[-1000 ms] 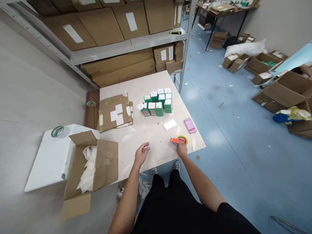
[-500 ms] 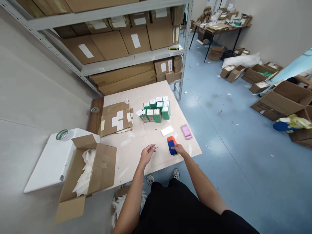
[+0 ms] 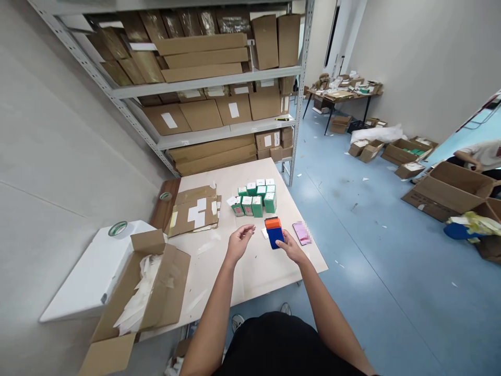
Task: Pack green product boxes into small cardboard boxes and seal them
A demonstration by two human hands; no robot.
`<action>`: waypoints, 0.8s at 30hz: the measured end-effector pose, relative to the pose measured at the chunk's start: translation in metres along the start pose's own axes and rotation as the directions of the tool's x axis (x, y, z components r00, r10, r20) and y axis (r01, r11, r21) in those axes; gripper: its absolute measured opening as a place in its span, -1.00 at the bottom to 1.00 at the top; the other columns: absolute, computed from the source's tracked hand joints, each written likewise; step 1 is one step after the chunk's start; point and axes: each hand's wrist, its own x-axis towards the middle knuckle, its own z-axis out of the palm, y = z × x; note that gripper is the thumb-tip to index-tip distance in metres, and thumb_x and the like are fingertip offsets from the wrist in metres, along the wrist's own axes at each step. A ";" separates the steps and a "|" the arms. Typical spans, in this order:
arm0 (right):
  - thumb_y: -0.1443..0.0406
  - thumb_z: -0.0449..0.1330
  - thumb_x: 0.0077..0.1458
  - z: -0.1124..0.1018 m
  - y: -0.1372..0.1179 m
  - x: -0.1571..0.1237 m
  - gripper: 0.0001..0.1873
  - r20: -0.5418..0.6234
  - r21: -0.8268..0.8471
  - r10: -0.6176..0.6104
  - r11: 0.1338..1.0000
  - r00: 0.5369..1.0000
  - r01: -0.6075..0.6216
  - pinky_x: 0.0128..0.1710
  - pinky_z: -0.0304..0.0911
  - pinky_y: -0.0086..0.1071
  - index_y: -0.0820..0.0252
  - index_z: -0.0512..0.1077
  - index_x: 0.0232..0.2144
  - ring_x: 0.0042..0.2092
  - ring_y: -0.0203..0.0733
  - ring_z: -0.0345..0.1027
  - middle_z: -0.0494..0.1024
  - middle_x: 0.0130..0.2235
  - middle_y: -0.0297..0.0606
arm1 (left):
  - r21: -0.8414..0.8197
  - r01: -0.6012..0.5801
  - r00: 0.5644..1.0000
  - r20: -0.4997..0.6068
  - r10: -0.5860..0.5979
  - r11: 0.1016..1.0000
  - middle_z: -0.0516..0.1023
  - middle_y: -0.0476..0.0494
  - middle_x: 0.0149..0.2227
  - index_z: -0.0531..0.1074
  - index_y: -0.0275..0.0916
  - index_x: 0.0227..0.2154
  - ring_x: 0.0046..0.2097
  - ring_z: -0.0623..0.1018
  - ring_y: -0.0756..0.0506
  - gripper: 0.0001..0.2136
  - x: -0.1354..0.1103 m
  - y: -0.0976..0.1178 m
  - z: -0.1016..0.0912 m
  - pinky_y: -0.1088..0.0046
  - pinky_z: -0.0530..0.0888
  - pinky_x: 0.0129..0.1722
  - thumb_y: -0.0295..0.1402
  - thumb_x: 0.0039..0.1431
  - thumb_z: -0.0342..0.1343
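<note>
Fingers of the right hand [image 3: 290, 246] are closed around a blue-and-orange tape dispenser [image 3: 274, 231], held clear of the bench [image 3: 258, 271] toward its right edge. The left hand [image 3: 238, 244] hovers just beside it, fingers loosely curled, thumb close to forefinger, gripping nothing. A blurred pink item [image 3: 302, 232] lies by the right edge. Green boxes [image 3: 256, 197] stand clustered behind, with flattened cardboard [image 3: 195, 211] toward the left edge and an open carton [image 3: 148, 284] at the near left corner.
</note>
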 end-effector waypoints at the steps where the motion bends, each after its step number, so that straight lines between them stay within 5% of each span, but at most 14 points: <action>1: -0.03 0.34 0.16 0.002 -0.005 -0.001 -0.44 0.017 -0.019 -0.018 1.000 1.000 0.019 0.19 0.29 -0.07 0.04 0.39 0.11 0.11 0.00 0.41 0.54 0.08 -0.17 | 0.018 -0.031 1.000 -0.002 0.031 0.999 0.69 -0.30 -0.03 0.60 -0.24 -0.02 0.02 0.66 -0.23 -0.57 0.004 0.012 0.000 0.13 0.55 0.11 -0.05 0.17 0.27; 6: 0.00 0.31 0.22 0.014 -0.029 -0.008 -0.47 0.112 -0.106 -0.078 0.990 0.991 0.090 0.12 0.32 -0.15 0.05 0.36 0.13 0.05 -0.04 0.40 0.50 0.03 -0.19 | 0.136 -0.128 0.986 0.120 0.112 0.982 0.65 -0.29 0.08 0.59 -0.23 0.04 0.10 0.61 -0.25 -0.55 0.030 0.063 -0.003 0.17 0.53 0.12 -0.05 0.21 0.25; 12: 0.02 0.30 0.24 0.024 -0.042 -0.015 -0.47 0.190 -0.159 -0.064 0.983 0.980 0.095 0.09 0.34 -0.15 0.07 0.37 0.16 0.05 -0.02 0.39 0.52 0.06 -0.16 | 0.184 -0.166 0.923 0.375 0.087 0.969 0.71 -0.22 -0.25 0.66 -0.27 -0.31 -0.22 0.65 -0.18 -0.67 0.044 0.085 -0.005 0.32 0.57 -0.18 -0.07 0.08 0.33; 18: 0.01 0.27 0.26 0.033 -0.048 -0.013 -0.54 0.107 -0.203 -0.105 0.971 0.989 0.125 0.09 0.32 -0.16 0.09 0.44 0.09 0.03 -0.02 0.40 0.55 0.00 -0.20 | 0.197 -0.279 0.960 0.085 0.267 0.940 0.69 -0.15 -0.35 0.64 -0.21 -0.43 -0.27 0.62 -0.16 -0.75 0.037 0.089 -0.003 0.34 0.54 -0.24 -0.12 0.12 0.26; 24: -0.06 0.28 0.20 0.045 -0.029 -0.017 -0.47 0.101 -0.227 -0.006 0.973 0.995 0.029 0.06 0.35 -0.13 0.09 0.46 0.08 0.01 0.04 0.42 0.57 -0.03 -0.18 | 0.235 -0.360 0.921 -0.065 0.384 0.903 0.71 -0.15 -0.27 0.69 -0.19 -0.36 -0.23 0.64 -0.19 -0.75 0.040 0.121 -0.040 0.30 0.57 -0.21 -0.13 0.18 0.23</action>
